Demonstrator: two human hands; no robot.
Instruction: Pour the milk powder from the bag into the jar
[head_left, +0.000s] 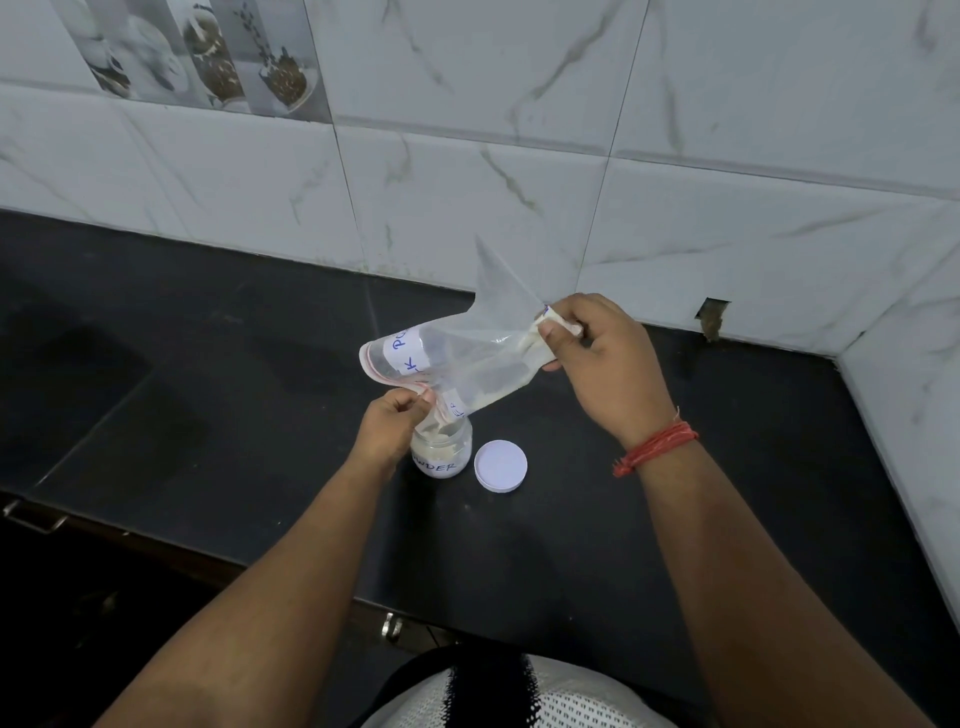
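Note:
A clear zip bag (457, 358) with a white handwritten label is tipped mouth-down over a small clear jar (441, 449). My right hand (592, 358) pinches the bag's raised bottom corner. My left hand (392, 423) pinches the bag's mouth right at the jar's rim. Pale powder clings inside the bag and fills the upper part of the jar, which stands upright on the black counter (208, 389) and carries a white label. The jar's white lid (500, 465) lies flat just to the right of it.
The white marble-tiled wall (467, 182) runs behind the counter and turns forward at the right, forming a corner. A small hole (711, 317) breaks the tiles near that corner. Metal drawer handles (392, 623) sit below the counter's front edge.

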